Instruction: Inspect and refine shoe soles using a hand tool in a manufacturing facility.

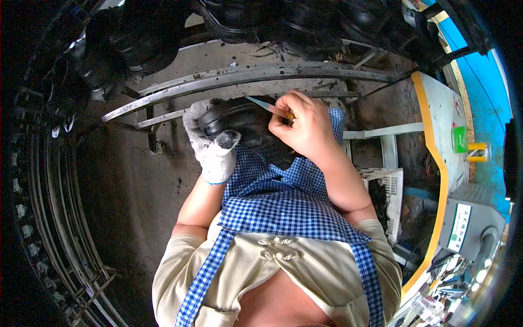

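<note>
My left hand (pixel 210 139), in a white knitted glove with blackened fingertips, is closed round the left end of a glossy black moulded rubber-like piece (pixel 248 120). The piece lies over my lap, against a blue checked apron (pixel 283 201). My bare right hand (pixel 305 122) grips a thin knife (pixel 264 104) by its yellow handle, which shows between the fingers. Its pointed blade reaches left, above the far edge of the black piece. Whether the blade touches the piece, I cannot tell. The right end of the piece is partly hidden behind my right hand.
Metal rails (pixel 250 74) cross just beyond my hands. Several black moulded pieces (pixel 305 19) hang along the far side. At the right stands a yellow-edged bench (pixel 430 117) with a green container (pixel 459 140) and a grey box (pixel 471 218). A white crate (pixel 393 204) sits beside my right elbow.
</note>
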Demonstrator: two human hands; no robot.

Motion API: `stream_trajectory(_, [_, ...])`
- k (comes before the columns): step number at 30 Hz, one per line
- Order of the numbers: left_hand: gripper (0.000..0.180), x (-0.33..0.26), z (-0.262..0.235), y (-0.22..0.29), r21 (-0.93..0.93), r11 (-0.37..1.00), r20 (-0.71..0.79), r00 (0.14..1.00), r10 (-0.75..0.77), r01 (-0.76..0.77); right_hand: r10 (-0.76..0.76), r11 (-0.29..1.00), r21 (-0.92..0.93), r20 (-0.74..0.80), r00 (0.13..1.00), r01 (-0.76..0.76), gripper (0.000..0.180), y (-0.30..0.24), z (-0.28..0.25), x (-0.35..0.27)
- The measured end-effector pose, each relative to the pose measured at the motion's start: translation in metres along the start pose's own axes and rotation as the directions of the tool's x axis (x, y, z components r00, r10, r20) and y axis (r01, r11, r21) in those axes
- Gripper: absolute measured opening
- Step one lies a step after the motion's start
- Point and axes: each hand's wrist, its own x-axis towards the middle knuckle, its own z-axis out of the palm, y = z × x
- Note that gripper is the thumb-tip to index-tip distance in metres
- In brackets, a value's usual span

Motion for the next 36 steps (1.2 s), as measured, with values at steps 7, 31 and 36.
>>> stream_trajectory(7, [0.066,0.004,-0.004,-0.005,-0.064,0.998,-0.022,1.0,0.005,-0.006,0.041,0.994,0.105,-0.001,0.999,-0.041,0.017,-0.002,-0.008,-0.001])
stream_trajectory(31, [0.094,-0.01,-0.015,-0.02,0.051,0.998,0.084,0.996,0.033,-0.037,0.054,0.996,-0.065,-0.021,0.998,-0.055,0.021,0.001,0.003,-0.014])
stream_trajectory(36, [0.094,-0.01,-0.014,-0.02,0.001,1.0,0.045,0.999,-0.027,0.027,0.029,0.999,0.016,-0.053,0.998,-0.028,0.025,0.012,0.011,-0.018])
